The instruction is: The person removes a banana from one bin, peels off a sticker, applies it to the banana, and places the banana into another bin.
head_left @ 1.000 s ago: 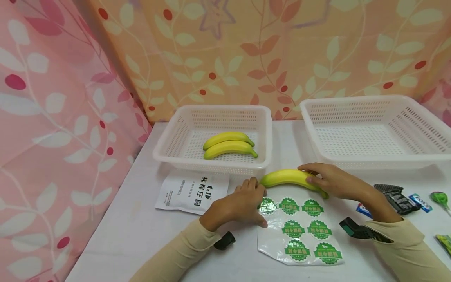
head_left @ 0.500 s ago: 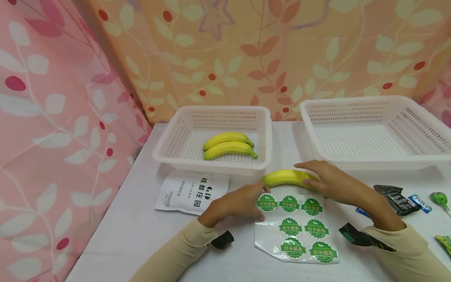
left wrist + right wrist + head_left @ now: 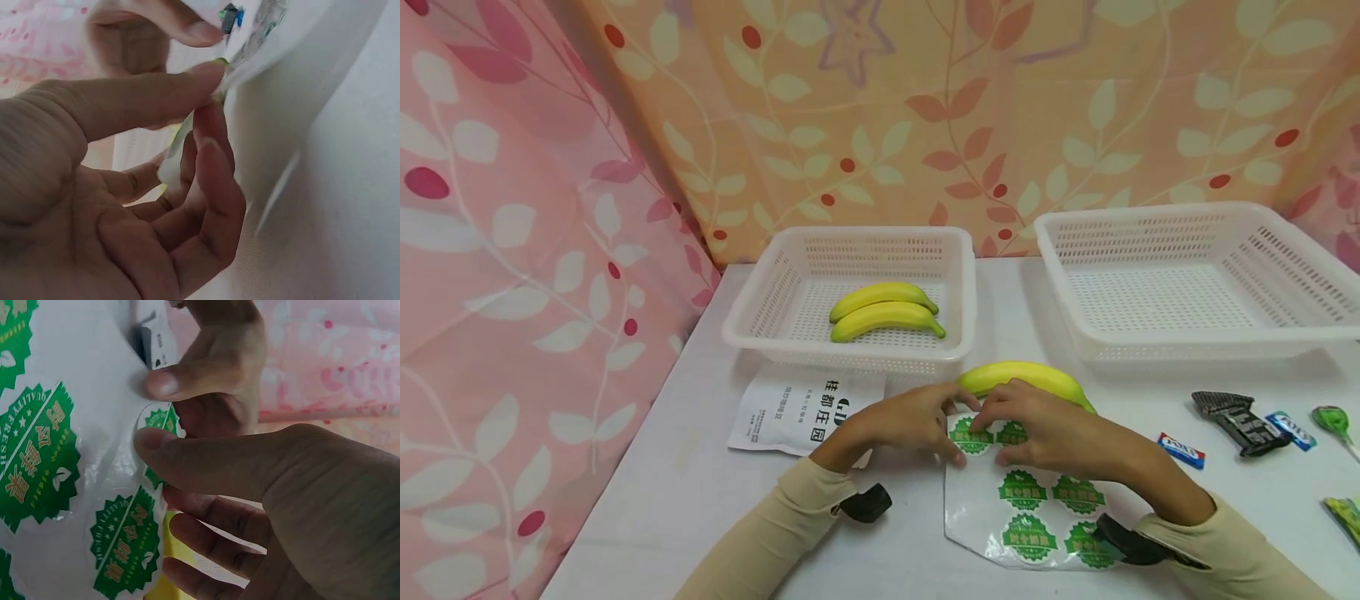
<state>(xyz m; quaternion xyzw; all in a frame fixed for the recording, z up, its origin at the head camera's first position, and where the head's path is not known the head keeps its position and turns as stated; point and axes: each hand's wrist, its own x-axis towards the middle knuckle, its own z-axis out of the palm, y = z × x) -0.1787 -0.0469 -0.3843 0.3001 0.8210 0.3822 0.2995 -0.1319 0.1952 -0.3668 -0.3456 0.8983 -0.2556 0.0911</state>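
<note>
A white sheet of round green stickers [image 3: 973,510] lies on the table, its far left corner between both hands. My left hand [image 3: 906,423] pinches the sheet's edge between thumb and forefinger, as the left wrist view shows. From the other side, my right hand [image 3: 1067,435] grips the same corner, its thumb lying over the corner sticker [image 3: 157,415] and its fingers behind the sheet. That corner is lifted and bent in the left wrist view. Just beyond the hands lies a yellow banana [image 3: 1026,375], partly hidden by the right hand.
Two bananas [image 3: 887,321] lie in a white basket [image 3: 850,344] at the back left. Another white basket [image 3: 1217,340] stands back right. A white pouch [image 3: 782,408] lies left of the hands. On the right are a black packet [image 3: 1243,423], small blue packets [image 3: 1182,450] and a lollipop [image 3: 1332,419].
My right hand has let go of the banana and moved left and nearer to the sheet's corner. My left hand has moved from the banana's end onto the sheet's edge.
</note>
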